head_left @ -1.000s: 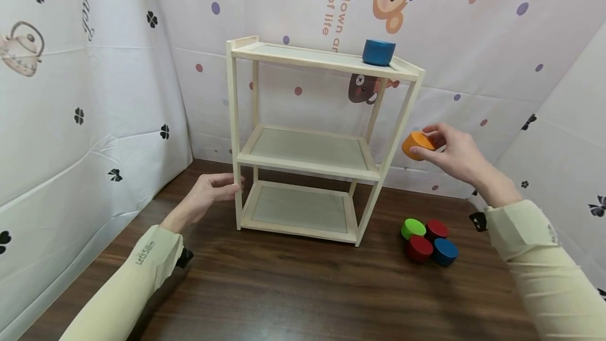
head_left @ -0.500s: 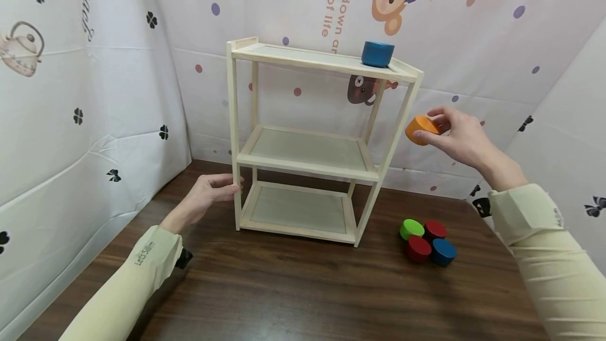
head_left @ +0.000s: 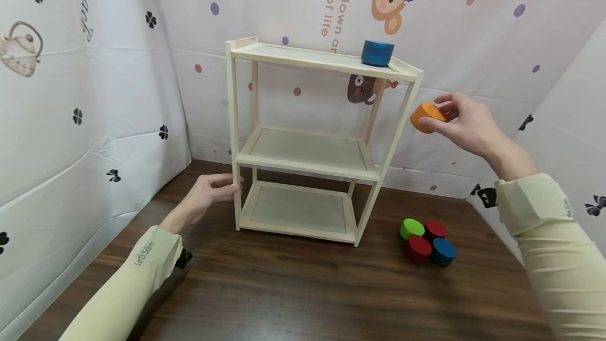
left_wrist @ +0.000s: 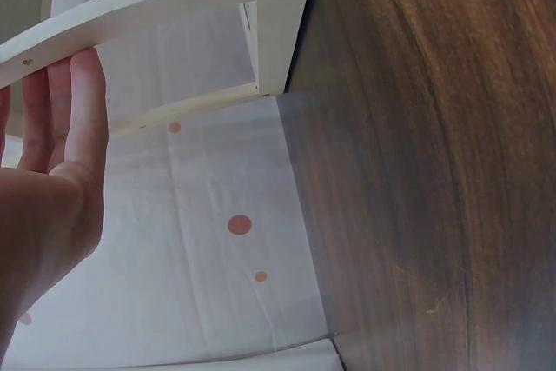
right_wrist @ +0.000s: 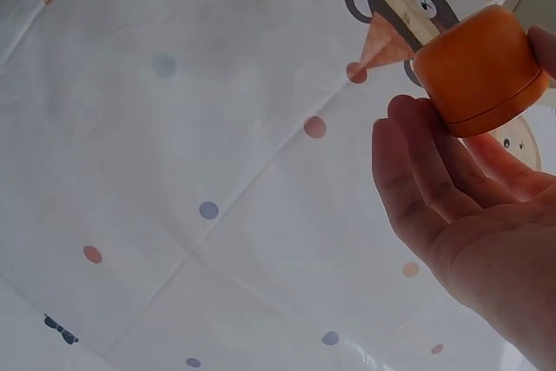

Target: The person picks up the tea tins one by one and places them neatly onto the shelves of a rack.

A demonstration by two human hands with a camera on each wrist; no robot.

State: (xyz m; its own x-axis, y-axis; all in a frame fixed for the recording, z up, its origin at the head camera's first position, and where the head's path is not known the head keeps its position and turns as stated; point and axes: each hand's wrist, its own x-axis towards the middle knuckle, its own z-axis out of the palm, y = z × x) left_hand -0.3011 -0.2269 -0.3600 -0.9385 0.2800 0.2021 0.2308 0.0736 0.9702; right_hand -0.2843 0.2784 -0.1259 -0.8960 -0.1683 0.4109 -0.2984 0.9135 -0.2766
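Note:
My right hand (head_left: 473, 125) pinches a small orange round tin (head_left: 426, 117) between thumb and fingers, in the air to the right of the shelf. In the right wrist view the tin (right_wrist: 478, 71) is tilted, a lid seam near its lower edge. My left hand (head_left: 203, 196) holds the front left post of a pale wooden three-tier shelf (head_left: 307, 168), thumb in front. Its fingers (left_wrist: 87, 119) reach the post from the side in the left wrist view. A blue tin (head_left: 377, 53) stands at the right end of the top tier.
On the dark wooden table (head_left: 303, 288), right of the shelf, a green tin (head_left: 412, 229), two red tins (head_left: 418, 249) and another blue tin (head_left: 443, 252) stand close together. A printed white cloth (head_left: 307, 4) hangs behind and along the sides.
My right hand has risen with the orange tin and shifted slightly to the right. The left hand stays at the shelf post, and the other tins have not moved.

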